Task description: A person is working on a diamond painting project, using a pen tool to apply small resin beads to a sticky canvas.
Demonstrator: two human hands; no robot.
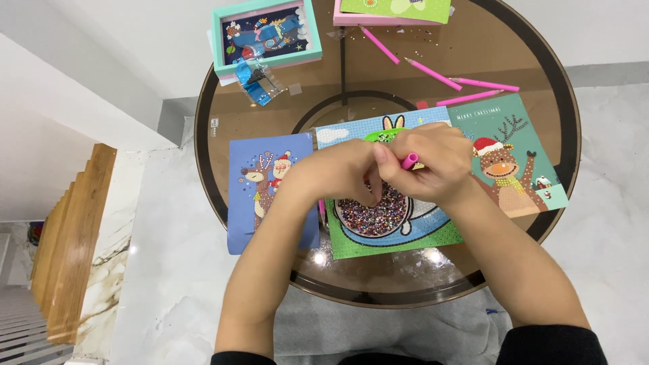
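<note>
3 picture cards (395, 233) cover the round glass table (541, 74) above marble floor (176, 270).

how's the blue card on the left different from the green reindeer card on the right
The blue card is blue and lies nearly square to the view; the green card is teal-green and lies tilted. The blue card shows a small reindeer with a santa figure; the green card shows one large reindeer in a santa hat. Both lie flat on the round glass table, beside the hands.
</note>
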